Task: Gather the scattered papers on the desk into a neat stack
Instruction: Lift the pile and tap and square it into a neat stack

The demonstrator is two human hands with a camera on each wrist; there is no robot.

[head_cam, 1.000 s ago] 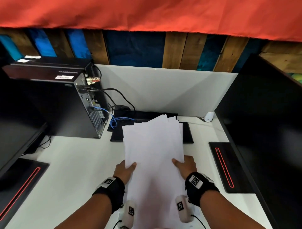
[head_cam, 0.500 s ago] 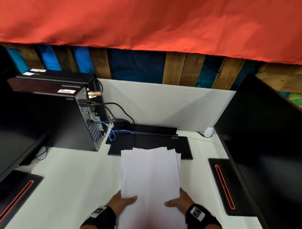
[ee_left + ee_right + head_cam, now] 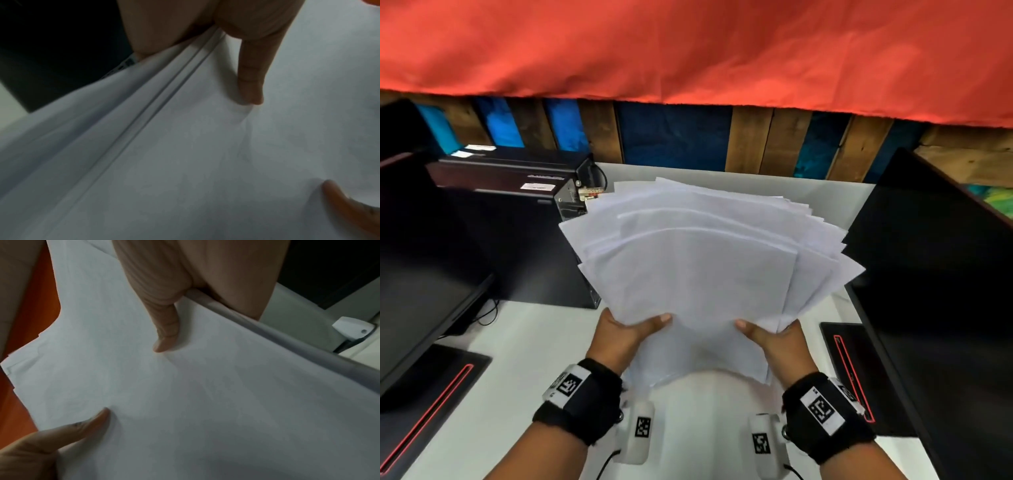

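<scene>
The papers (image 3: 695, 274) are hiding most of what is lying behind them: the middle of the white desk (image 3: 524, 349) and the lower part of the white divider panel (image 3: 835, 195) are disappearing behind the fanned sheets. The fingers of both hands are sitting under the sheaf and cannot be seen from the head view; only the thumbs are showing on top. The left hand (image 3: 619, 335) is gripping the lower left edge, its thumb lying flat across the top sheet, and the left wrist view is showing that thumb (image 3: 252, 78) pressing a shallow dimple into the paper while the layered sheet edges are running into the crook of the hand. The right hand (image 3: 770, 339) is pinching the lower right edge the same way, its thumb (image 3: 166, 331) bearing down on the top sheet and the stack's edge tucking in at the thumb's base. The sheets are thin, plain white and unprinted as far as can be made out, bowing upward and splaying at the far end into an uneven fan with staggered corners, held up off the desk. A black computer tower (image 3: 517, 219) is standing at the left, partly covered by the fan's left corner. Dark glossy monitors are being cropped by both side edges, the right monitor (image 3: 935, 281) filling that side. A red cloth (image 3: 688, 48) is hanging across the top, over rough wooden planks (image 3: 753, 140).
</scene>
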